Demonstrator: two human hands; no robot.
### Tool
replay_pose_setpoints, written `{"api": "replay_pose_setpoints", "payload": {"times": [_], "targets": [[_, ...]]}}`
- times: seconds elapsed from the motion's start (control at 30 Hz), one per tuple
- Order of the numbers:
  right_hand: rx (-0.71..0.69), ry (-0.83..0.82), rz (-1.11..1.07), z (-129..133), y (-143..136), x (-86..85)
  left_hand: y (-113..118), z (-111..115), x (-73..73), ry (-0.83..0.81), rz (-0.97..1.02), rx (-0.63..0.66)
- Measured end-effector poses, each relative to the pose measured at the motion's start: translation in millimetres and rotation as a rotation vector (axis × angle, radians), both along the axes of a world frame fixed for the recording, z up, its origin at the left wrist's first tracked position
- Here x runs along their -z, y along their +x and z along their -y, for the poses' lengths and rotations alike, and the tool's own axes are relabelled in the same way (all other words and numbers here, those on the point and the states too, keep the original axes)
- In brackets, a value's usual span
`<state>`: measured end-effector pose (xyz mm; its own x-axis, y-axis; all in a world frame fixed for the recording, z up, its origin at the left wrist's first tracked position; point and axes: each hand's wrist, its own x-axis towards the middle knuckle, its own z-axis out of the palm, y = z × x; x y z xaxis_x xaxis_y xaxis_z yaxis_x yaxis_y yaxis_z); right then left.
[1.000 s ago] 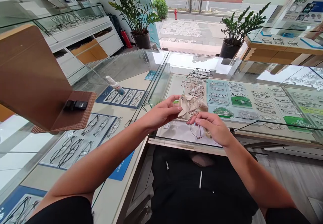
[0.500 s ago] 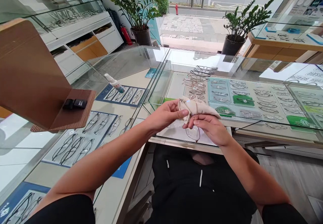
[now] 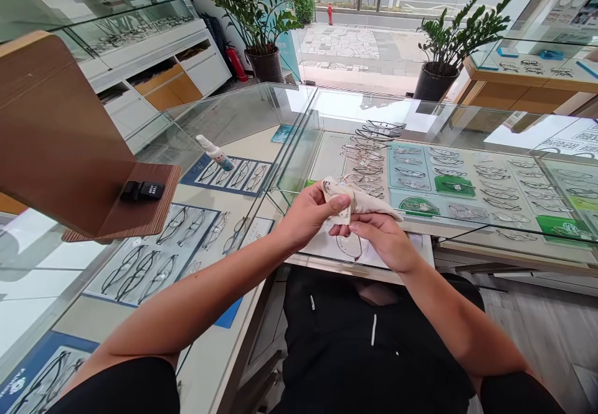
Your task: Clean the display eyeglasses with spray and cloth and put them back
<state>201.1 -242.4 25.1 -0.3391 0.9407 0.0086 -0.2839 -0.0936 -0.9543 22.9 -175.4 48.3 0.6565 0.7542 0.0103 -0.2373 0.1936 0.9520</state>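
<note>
My left hand [image 3: 309, 213] is closed on a cream-coloured cloth [image 3: 371, 202], its thumb pressed over the folded fabric. Thin-rimmed eyeglasses [image 3: 349, 249] hang below the cloth with one round lens showing; the rest of the frame is covered by cloth and fingers. My right hand [image 3: 390, 243] pinches the eyeglasses between thumb and fingers, close under the left thumb. Both hands meet above the front edge of a glass display case [image 3: 327, 263].
Rows of eyeglasses [image 3: 408, 171] lie inside the case. On the left glass counter stand a white spray bottle [image 3: 215, 152] and a brown folding stand [image 3: 93, 146] with a small black object [image 3: 142, 191]. Potted plants [image 3: 436, 81] stand beyond, near the window.
Both hands have shifted slightly left with the cloth and eyeglasses. The right fingers have moved closer under the left thumb, and the visible lens has turned a little.
</note>
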Motion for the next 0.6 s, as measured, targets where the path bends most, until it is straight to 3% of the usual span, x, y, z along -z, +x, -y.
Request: {"api": "replay_pose_setpoints", "payload": {"times": [0.33, 0.6], "targets": [[0.048, -0.007, -0.134, -1.4, 1.6, -3.9, -4.1, -4.7, -8.8, -0.025, 0.032, 0.201], [0.023, 0.130, -0.035, 3.0, -5.3, -2.1, -2.6, 0.3, -5.9, 0.034, 0.029, 0.068]]}}
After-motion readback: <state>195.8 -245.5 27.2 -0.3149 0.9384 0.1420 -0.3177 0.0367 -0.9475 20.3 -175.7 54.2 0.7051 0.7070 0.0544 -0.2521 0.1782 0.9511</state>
